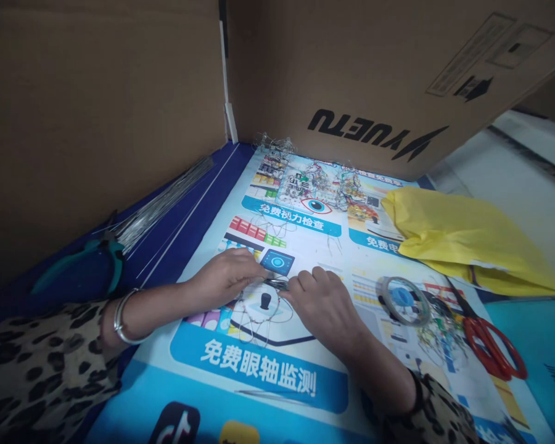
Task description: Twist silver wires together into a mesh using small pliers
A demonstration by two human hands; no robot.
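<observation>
Over the printed sheet (321,413), my left hand (234,271) and my right hand (321,302) face each other, a short gap apart. Fingers of both hands are pinched on a small piece of silver wire (276,282) that bridges the gap. Its exact shape is partly hidden by my fingertips. A thin wire loop with tiny beads (259,319) hangs or lies just below; I cannot tell whether it joins the held piece.
Teal-handled pliers (115,262) and a bundle of straight wires (161,203) lie at left. Tangled beaded wires (321,179) sit behind. At right are a tape roll (428,308), red scissors (493,348) and a yellow bag (462,234). Cardboard (277,74) walls the back.
</observation>
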